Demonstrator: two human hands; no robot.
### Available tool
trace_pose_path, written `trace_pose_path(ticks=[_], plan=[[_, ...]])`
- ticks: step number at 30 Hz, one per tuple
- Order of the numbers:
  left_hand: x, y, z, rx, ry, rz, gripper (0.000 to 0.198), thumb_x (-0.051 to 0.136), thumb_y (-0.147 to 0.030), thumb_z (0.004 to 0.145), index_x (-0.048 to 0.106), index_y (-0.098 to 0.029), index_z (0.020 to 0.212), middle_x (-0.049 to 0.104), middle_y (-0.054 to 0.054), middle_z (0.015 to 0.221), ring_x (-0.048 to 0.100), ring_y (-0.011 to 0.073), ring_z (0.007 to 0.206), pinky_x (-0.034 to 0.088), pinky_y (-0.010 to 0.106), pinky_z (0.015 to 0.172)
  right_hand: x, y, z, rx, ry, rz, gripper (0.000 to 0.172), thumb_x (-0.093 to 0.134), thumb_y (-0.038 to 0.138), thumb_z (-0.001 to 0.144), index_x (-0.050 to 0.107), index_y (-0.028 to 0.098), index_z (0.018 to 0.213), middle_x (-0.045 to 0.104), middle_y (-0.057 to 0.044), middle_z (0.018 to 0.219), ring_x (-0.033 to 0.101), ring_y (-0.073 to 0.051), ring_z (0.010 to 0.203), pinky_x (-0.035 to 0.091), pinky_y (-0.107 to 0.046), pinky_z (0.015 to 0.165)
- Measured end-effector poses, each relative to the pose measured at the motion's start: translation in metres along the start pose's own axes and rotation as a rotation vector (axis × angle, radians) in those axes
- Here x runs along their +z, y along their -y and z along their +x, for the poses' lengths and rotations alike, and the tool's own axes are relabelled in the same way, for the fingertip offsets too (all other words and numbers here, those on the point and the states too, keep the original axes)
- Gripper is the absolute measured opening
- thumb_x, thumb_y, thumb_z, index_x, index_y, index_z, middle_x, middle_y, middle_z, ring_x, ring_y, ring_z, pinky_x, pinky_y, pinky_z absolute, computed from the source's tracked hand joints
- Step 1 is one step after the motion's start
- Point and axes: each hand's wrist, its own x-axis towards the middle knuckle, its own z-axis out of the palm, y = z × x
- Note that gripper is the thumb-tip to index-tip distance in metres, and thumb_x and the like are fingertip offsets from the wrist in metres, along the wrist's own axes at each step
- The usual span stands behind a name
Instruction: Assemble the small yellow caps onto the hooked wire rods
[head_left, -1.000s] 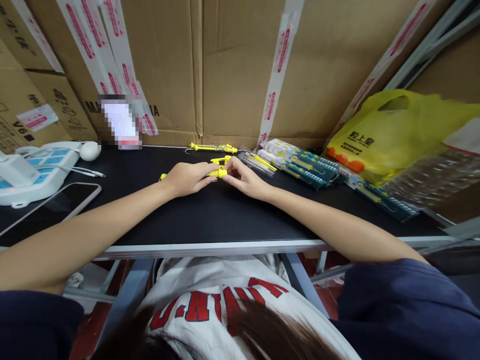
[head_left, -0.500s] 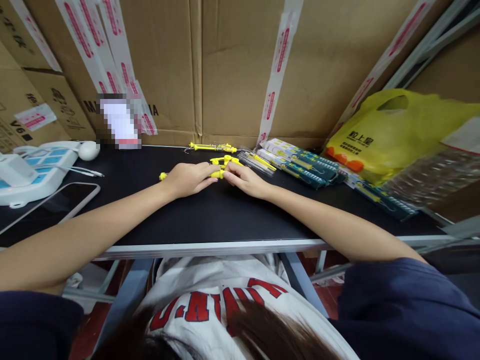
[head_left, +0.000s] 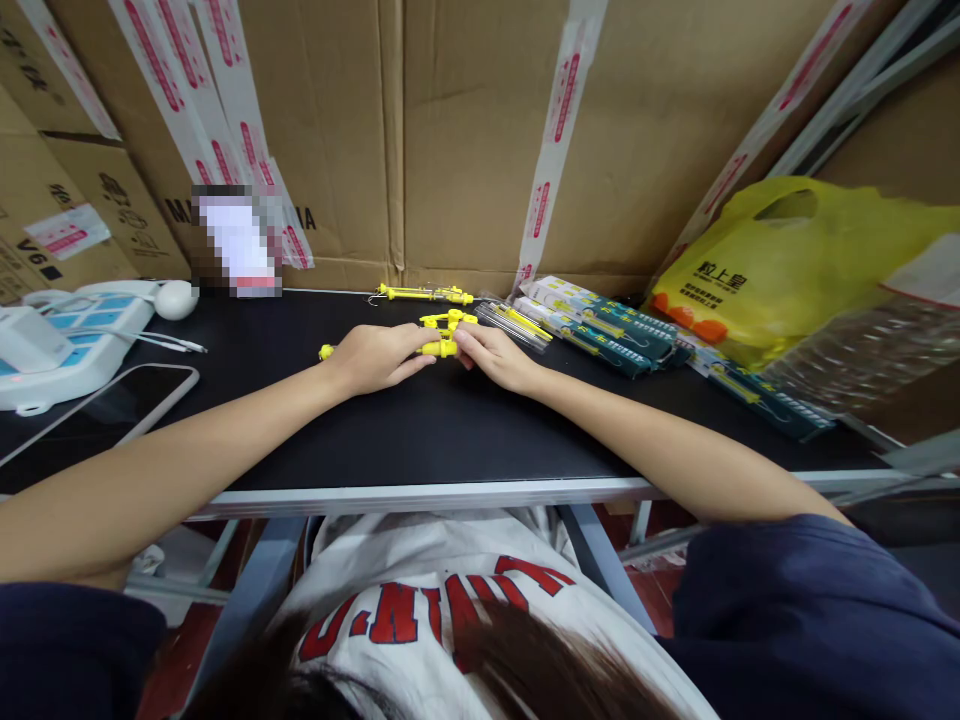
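My left hand (head_left: 379, 357) is closed around a slim yellow plastic tool (head_left: 442, 349), whose rounded left end sticks out past the wrist side of the hand. My right hand (head_left: 495, 355) has its thumb and fingers pinched together at the tool's right end; whatever lies between them is hidden. Just behind the fingertips are more yellow plastic pieces (head_left: 452, 319), partly covered by the hands. Further back lies another yellow tool (head_left: 424, 294) with a metal hook at its left end. Thin metal rods (head_left: 512, 328) rest to the right, beside my right hand.
Printed boxes (head_left: 600, 325) lie at the right, below a yellow plastic bag (head_left: 780, 270). On the left are a phone (head_left: 105, 420) and a white-and-blue power strip (head_left: 97, 330) with cables. Large cardboard boxes (head_left: 472, 130) wall off the back of the black table (head_left: 427, 440).
My right fingertips have shifted slightly to the right, so more of the held tool's yellow right end shows. My left hand has stayed almost in place.
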Motion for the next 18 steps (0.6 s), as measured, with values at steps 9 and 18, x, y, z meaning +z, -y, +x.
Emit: trace_pose_path(ticks=[9,18], plan=[[0.0022,0.0035,-0.0014,0.002,-0.002,-0.007,0.043,0.036,-0.044,0.101,0.056,-0.025,0.134,0.071,0.004,0.117,0.069,0.0196,0.097,0.042,0.025,0.063,0.0030,-0.0053,-0.0004,-0.015,0.003,0.089,0.041,0.047,0.060,0.095,0.046,0.021,0.085,0.052,0.002,0.069,0.046,-0.013,0.062,0.038,-0.028,0.063],[0.0026,0.0035,-0.0009,-0.002,-0.008,-0.024,0.044,0.036,-0.045,0.101,0.057,-0.024,0.133,0.071,0.004,0.115,0.069,0.0190,0.095,0.042,0.025,0.063,0.0036,-0.0035,-0.0010,-0.021,-0.027,0.091,0.038,0.049,0.059,0.095,0.045,0.021,0.091,0.053,0.002,0.073,0.048,-0.013,0.063,0.039,-0.028,0.065]])
